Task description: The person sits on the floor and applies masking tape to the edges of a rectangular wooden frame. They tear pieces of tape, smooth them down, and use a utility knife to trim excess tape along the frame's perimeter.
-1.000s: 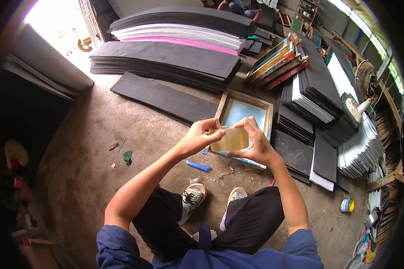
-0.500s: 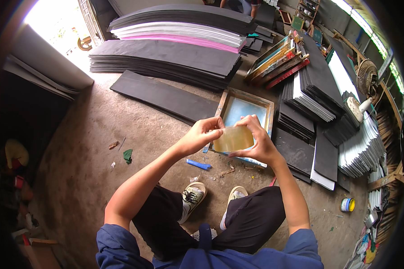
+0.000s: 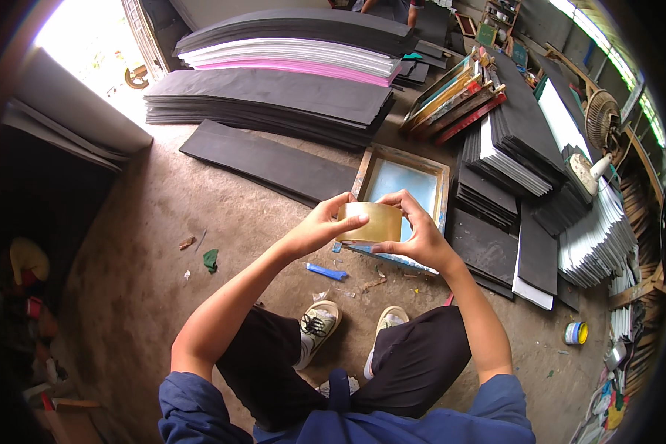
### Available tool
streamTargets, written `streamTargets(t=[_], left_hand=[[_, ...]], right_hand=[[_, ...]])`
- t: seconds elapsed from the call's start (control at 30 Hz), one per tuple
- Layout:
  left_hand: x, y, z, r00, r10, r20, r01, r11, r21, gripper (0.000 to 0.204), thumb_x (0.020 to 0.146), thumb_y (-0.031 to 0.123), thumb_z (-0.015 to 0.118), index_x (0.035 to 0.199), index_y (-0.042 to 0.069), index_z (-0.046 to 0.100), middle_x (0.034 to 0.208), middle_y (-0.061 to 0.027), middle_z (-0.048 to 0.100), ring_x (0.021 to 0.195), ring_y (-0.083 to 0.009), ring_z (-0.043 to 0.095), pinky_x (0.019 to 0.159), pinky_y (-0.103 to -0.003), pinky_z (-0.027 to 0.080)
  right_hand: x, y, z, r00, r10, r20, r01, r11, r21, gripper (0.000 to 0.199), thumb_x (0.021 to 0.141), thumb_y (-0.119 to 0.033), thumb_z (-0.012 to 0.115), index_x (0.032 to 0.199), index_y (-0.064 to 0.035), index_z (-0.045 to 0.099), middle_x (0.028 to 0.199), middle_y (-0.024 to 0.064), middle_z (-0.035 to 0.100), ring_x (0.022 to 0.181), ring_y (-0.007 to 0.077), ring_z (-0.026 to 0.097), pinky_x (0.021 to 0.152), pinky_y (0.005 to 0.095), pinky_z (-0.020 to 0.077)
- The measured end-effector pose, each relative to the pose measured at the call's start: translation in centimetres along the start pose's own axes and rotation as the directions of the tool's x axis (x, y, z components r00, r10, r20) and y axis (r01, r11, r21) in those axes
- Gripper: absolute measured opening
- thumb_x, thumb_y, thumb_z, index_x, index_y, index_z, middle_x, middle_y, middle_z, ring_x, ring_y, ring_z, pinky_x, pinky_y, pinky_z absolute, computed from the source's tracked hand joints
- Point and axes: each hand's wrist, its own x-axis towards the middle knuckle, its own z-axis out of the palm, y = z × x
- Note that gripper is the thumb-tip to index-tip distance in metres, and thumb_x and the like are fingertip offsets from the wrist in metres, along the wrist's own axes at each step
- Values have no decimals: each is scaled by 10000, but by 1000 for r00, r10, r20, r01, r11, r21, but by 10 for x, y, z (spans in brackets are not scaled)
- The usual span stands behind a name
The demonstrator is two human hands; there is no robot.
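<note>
A wide roll of yellowish clear tape (image 3: 381, 223) is held up between both hands, its broad side facing me. My left hand (image 3: 316, 231) is closed on its left end, with the thumb lying across the tape's face. Curled around the right end, my right hand (image 3: 425, 240) has its fingers at the top edge and its thumb at the bottom edge. Below and beyond the roll, a wooden screen frame (image 3: 442, 194) with pale blue mesh lies on the floor, partly hidden by the hands and tape.
Stacks of black sheets (image 3: 266, 92) lie ahead, and more black and white sheets (image 3: 514, 140) at the right. Several frames (image 3: 451, 103) lean there. A blue plastic tool (image 3: 326, 271) is near my shoes (image 3: 318, 325). A yellow-topped can (image 3: 576, 333) and a fan (image 3: 603, 118) stand right. Another person (image 3: 403, 9) is far back.
The roll has turned and shifted slightly left. The right hand came left with it, closer to the left hand, and the left thumb now lies on the tape's face.
</note>
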Motion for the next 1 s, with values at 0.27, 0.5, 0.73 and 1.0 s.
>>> streamTargets(t=[0.27, 0.5, 0.73, 1.0], left_hand=[[0, -12, -9, 999, 35, -11, -36, 988, -150, 301, 888, 357, 504, 740, 106, 430, 706, 37, 425, 695, -54, 413, 607, -229, 351], [9, -32, -12, 1000, -3, 27, 23, 622, -783, 348, 897, 344, 351, 635, 116, 356, 671, -4, 383, 714, -151, 439, 691, -290, 397], [12, -29, -19, 1000, -12, 20, 21, 779, -627, 404, 869, 464, 447, 959, 76, 513, 1028, -75, 529, 1007, -185, 516, 876, -354, 418], [5, -1, -12, 944, 305, 128, -328, 818, 472, 752, 596, 265, 784, 1247, 89, 452, 1199, -94, 444, 1152, -252, 460, 983, -454, 433]], right_hand=[[0, -2, -2, 970, 186, 158, -219, 950, 222, 548, 724, -436, 715, 1055, -37, 538, 1090, 94, 529, 1080, 209, 476, 947, 337, 354], [3, 0, 4, 972, 99, 213, -180, 898, 403, 392, 782, -342, 674, 1014, -36, 597, 1042, 78, 511, 1113, 186, 426, 988, 341, 292], [4, 4, 4, 962, 196, 192, -269, 807, 525, 285, 807, -287, 648, 950, -46, 598, 906, 25, 575, 886, 96, 516, 834, 244, 385], [5, 7, 9, 936, 346, 63, -331, 809, 485, 268, 823, -264, 613, 946, -27, 591, 874, 26, 590, 835, 82, 518, 788, 234, 394]])
